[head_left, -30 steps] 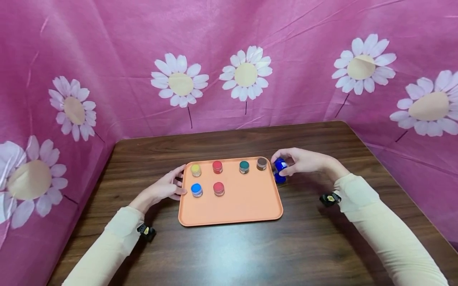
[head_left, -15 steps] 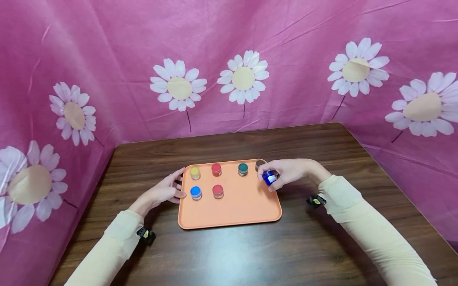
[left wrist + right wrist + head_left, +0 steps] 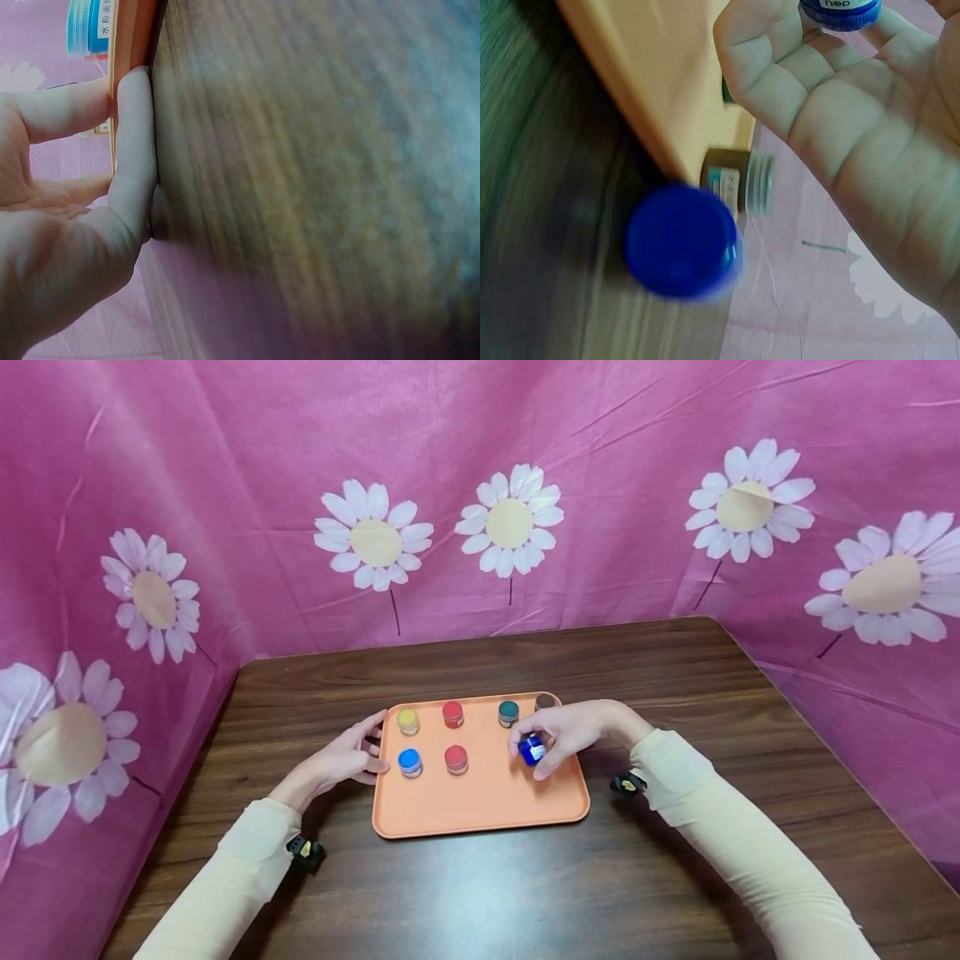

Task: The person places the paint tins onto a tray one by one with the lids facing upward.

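Note:
My right hand (image 3: 562, 737) pinches a dark blue paint jar (image 3: 532, 750) between thumb and fingers, tilted over the right part of the orange tray (image 3: 480, 822). The jar's lower end (image 3: 841, 15) also shows at the top of the right wrist view. At the tray's left edge, my left hand (image 3: 345, 758) rests with fairly straight fingers against the rim; the left wrist view shows the fingers (image 3: 135, 135) along the outer wall. Another dark blue jar (image 3: 682, 241) stands on the table beside the tray's right edge, in the head view mostly hidden behind my right hand.
Along the tray's far side stand yellow (image 3: 408, 721), red (image 3: 452, 714), green (image 3: 508, 713) and brown (image 3: 545, 701) jars. Nearer are a light blue jar (image 3: 410, 762) and another red jar (image 3: 456, 759). A pink flowered cloth (image 3: 450, 435) hangs behind the wooden table (image 3: 300, 693).
My right hand has lifted the dark blue jar from beside the tray's right edge and carried it left over the tray. My left hand stays at the tray's left edge.

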`<state>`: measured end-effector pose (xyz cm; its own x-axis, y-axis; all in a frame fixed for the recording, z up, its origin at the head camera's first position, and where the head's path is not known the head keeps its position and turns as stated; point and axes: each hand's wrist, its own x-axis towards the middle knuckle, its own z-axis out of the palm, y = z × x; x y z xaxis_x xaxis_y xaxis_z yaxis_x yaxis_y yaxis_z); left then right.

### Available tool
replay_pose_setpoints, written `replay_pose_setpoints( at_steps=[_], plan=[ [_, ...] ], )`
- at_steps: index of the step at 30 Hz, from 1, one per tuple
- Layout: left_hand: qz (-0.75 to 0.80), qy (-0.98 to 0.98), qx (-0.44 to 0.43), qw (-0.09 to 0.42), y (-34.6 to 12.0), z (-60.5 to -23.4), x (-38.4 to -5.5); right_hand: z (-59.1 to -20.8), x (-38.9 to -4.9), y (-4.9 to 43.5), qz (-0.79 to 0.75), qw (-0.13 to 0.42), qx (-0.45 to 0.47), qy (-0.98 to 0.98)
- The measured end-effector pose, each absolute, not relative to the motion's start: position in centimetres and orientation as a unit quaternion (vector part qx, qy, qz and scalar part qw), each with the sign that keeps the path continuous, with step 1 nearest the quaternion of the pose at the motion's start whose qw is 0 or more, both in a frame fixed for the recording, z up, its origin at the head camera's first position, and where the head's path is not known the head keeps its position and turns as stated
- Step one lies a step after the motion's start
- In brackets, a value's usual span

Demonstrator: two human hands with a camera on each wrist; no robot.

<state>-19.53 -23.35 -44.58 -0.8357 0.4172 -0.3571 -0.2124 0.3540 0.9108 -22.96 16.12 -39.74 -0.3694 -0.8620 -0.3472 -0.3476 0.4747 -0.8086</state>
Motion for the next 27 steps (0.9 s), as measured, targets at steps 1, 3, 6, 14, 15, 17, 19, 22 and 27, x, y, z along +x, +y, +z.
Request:
replay_pose_setpoints(
  at_steps=[1, 3, 6, 14, 15, 17, 19, 22, 27],
  plan=[
    [0.564, 0.774, 0.07, 0.279, -23.4, -44.5, -19.5, -39.8, -23.0, 15.8, -0.323, 0.398, -0.404, 0.757],
    [0.566, 0.773, 0.067, 0.279, -23.3, -44.5, -19.6, -40.1, -23.2, 15.3, -0.327, 0.4, -0.415, 0.748],
    [0.564, 0.774, 0.066, 0.28, -23.3, -44.6, -19.6, -40.4, -23.5, 14.6, -0.34, 0.409, -0.417, 0.737],
    [0.568, 0.772, 0.059, 0.28, -23.3, -44.8, -19.8, -41.3, -23.9, 13.9, -0.352, 0.38, -0.397, 0.758],
    [0.568, 0.772, 0.061, 0.28, -23.3, -44.8, -19.8, -41.4, -23.9, 13.9, -0.35, 0.372, -0.398, 0.762],
    [0.568, 0.771, 0.066, 0.281, -23.4, -44.8, -19.8, -41.6, -23.9, 13.8, -0.346, 0.362, -0.399, 0.768],
    [0.569, 0.77, 0.069, 0.28, -23.4, -44.7, -19.8, -41.7, -23.9, 13.7, -0.344, 0.355, -0.401, 0.771],
    [0.57, 0.769, 0.07, 0.281, -23.4, -44.7, -19.7, -41.9, -23.9, 13.6, -0.343, 0.353, -0.405, 0.771],
    [0.568, 0.77, 0.061, 0.283, -23.4, -44.7, -19.7, -42.2, -24.1, 13.7, -0.341, 0.35, -0.421, 0.764]
  ],
)
